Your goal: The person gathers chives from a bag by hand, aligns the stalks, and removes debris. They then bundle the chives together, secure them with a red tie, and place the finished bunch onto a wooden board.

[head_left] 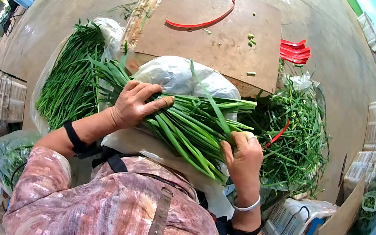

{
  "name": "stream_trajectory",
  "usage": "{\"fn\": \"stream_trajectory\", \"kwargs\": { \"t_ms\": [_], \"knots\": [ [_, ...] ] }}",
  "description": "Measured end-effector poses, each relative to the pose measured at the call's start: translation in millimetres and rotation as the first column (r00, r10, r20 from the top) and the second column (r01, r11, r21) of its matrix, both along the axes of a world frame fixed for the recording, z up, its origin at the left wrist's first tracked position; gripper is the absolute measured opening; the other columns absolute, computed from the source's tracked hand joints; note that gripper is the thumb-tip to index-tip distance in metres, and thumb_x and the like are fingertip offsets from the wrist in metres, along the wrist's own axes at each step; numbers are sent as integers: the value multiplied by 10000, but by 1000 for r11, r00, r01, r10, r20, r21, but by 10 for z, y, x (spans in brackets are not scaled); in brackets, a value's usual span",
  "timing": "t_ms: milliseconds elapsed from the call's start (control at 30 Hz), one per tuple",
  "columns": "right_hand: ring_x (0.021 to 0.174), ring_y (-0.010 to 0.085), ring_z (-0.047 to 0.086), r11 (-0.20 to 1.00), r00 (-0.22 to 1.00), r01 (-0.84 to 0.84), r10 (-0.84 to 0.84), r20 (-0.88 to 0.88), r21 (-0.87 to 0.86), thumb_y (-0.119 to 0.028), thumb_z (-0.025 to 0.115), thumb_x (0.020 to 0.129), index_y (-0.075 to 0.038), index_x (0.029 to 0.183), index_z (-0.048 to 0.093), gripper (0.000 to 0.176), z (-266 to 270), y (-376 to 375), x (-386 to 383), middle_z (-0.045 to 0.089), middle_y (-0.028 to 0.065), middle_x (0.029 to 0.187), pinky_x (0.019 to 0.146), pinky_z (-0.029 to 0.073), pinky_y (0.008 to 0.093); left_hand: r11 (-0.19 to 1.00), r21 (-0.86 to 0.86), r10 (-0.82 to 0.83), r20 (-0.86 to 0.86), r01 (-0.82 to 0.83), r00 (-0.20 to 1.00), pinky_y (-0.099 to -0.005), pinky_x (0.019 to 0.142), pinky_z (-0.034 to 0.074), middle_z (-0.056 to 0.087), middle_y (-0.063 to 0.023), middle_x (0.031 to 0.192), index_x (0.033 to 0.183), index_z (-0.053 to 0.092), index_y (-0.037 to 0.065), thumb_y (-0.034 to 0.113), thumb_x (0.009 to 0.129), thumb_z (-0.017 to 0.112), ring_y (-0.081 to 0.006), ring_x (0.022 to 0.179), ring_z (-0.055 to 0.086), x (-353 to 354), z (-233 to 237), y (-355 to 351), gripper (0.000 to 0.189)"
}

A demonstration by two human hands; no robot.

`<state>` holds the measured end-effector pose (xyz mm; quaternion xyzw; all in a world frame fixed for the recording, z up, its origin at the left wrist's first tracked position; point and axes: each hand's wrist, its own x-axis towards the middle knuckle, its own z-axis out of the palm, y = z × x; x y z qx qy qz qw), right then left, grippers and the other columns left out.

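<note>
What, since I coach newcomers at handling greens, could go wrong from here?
1. The bunch of greens shows no tie. Only the left hand and right hand hold it, so stalks may slip into the loose pile alongside.
2. The red strip lies on the cardboard beyond the bunch, so fetching it would likely free one hand.
3. A hard squeeze could bruise the leaves.
</note>
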<state>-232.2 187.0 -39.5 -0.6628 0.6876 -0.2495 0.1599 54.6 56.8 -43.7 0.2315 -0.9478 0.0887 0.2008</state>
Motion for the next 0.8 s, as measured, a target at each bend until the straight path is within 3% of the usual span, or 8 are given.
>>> {"fn": "stream_trajectory", "kwargs": {
  "t_ms": [100, 267, 367, 500, 533, 567, 667, 800],
  "knots": [
    [825, 291, 555, 979, 999, 22, -16, 29, -204, -114, 705, 698, -64, 867, 616, 198, 21, -17, 29, 578, 90, 902, 720, 451, 391, 1000, 13, 25, 12, -25, 1000, -299, 751, 392, 568, -54, 957, 1124, 621, 205, 196, 734, 543, -176, 838, 562, 25, 31, 34, 398],
    [826, 291, 572, 907, 978, -195, 206, -9, -373, -13, 651, 667, -55, 834, 626, 174, 24, -86, 134, 587, 98, 925, 682, 478, 369, 999, 38, 1, 6, -1, 1000, -317, 744, 382, 574, -53, 962, 1136, 617, 168, 193, 715, 583, -192, 835, 567, 41, 48, 16, 423],
    [840, 305, 576, 898, 953, -295, 301, -34, -325, -20, 662, 656, -70, 870, 629, 222, 78, -82, 143, 588, 107, 941, 687, 481, 380, 999, 40, 17, 9, -17, 1000, -316, 744, 384, 578, -57, 949, 1134, 613, 146, 188, 722, 572, -193, 834, 571, 60, 67, 11, 416],
    [1117, 378, 487, 881, 924, -381, 378, -68, -280, -122, 734, 604, -129, 967, 639, 375, 274, -37, 219, 490, 211, 1248, 880, 410, 451, 999, 15, 40, 20, -40, 999, -310, 743, 389, 569, -36, 886, 1081, 613, 125, 182, 727, 555, -183, 802, 566, 96, 56, 45, 363],
    [1251, 412, 357, 859, 884, -467, 453, -111, -210, -268, 770, 597, -129, 1108, 598, 558, 267, -63, 201, 372, 274, 1343, 979, 323, 486, 998, -1, 64, 45, -64, 997, -302, 742, 391, 553, -18, 844, 1037, 621, 123, 183, 730, 544, -173, 776, 555, 98, 61, 47, 323],
    [1251, 412, 357, 857, 883, -468, 455, -111, -213, -268, 770, 597, -129, 1108, 598, 558, 295, -106, 244, 372, 274, 1343, 979, 323, 486, 998, -4, 66, 46, -66, 997, -302, 742, 391, 553, -18, 844, 1037, 621, 123, 183, 730, 544, -173, 776, 555, 91, 76, 46, 323],
    [1284, 479, 258, 892, 885, -450, 438, -156, -47, -549, 736, 580, 11, 1350, 323, 1037, 389, -329, 493, 294, 362, 1334, 1027, 257, 519, 999, 38, 16, 83, -19, 996, -317, 720, 395, 576, -38, 833, 1041, 602, 72, 142, 713, 557, -192, 771, 574, 57, 211, 12, 338],
    [1259, 450, 327, 843, 843, -529, 535, 59, -94, -630, 753, 484, 85, 1379, 157, 1291, 275, -818, 762, 362, 341, 1298, 1032, 261, 502, 999, -54, 17, 247, -3, 969, -308, 702, 401, 549, -6, 770, 1009, 585, 69, 159, 707, 564, -161, 714, 568, -141, 644, -85, 315]
  ]
}}
